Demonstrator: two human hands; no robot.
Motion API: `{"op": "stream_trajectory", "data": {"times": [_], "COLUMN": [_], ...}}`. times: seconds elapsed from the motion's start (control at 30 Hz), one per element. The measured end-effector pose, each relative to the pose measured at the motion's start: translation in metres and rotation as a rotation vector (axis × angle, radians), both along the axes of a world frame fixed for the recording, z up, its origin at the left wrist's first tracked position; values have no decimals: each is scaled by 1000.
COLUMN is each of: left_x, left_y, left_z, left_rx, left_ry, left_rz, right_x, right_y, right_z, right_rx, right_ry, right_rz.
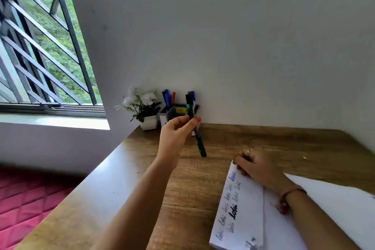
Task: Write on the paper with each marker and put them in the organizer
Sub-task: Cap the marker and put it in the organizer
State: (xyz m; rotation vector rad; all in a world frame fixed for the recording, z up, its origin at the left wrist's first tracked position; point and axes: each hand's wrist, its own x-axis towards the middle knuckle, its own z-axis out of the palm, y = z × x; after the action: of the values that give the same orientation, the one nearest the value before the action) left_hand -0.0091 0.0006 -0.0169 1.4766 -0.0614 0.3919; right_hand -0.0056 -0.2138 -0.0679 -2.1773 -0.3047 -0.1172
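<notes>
left hand (178,128): raised over the far part of the surface, fingers & thumb pinching a dark marker (195,128) w/ teal cap end up, other end slanting down toward the viewer.
right hand (257,165): fingers curled, resting on the top corner of the paper (243,215), pinning it; can't tell if it holds anything.
marker location: in the air, just in front of the organizer (175,111), not yet in it.
organizer: grey, multi-compartment, against the wall at the back of the surface; blue, red & black markers already stand in it.
paper: white sheet, near right, w/ several short handwritten words in diff colours.
step in hand (judgement): dropping this marker into the organizer.
how to do it well: tip marker upright, line it over a free compartment, lower till it seats, then let go; avoid knocking the standing markers or the plant (145,107) beside it.
surface (142,189): wood-grain, brown.
room: plain pale wall (243,36); barred window (40,46) at left w/ green trees outside; red quilted bedding (26,199) lower left.
</notes>
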Motion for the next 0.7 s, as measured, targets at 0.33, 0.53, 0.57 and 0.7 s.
{"op": "stream_trajectory", "data": {"times": [0.33,0.53,0.57,0.7], "left_x": [-33,-35,-34,-35], "left_y": [-28,-40,-42,-42], "left_z": [-2,-15,-16,-18], "left_rx": [26,-130,-132,224], "left_ry": [-134,-54,-24,191], "left_rz": [-137,-315,-337,-501], "right_x": [-22,-26,-25,-23], "right_y": [18,18,17,12], "right_z": [33,36,36,36], "right_rx": [268,250,248,381], "right_ry": [-29,-7,-18,-11], "right_rz": [204,291,292,281]}}
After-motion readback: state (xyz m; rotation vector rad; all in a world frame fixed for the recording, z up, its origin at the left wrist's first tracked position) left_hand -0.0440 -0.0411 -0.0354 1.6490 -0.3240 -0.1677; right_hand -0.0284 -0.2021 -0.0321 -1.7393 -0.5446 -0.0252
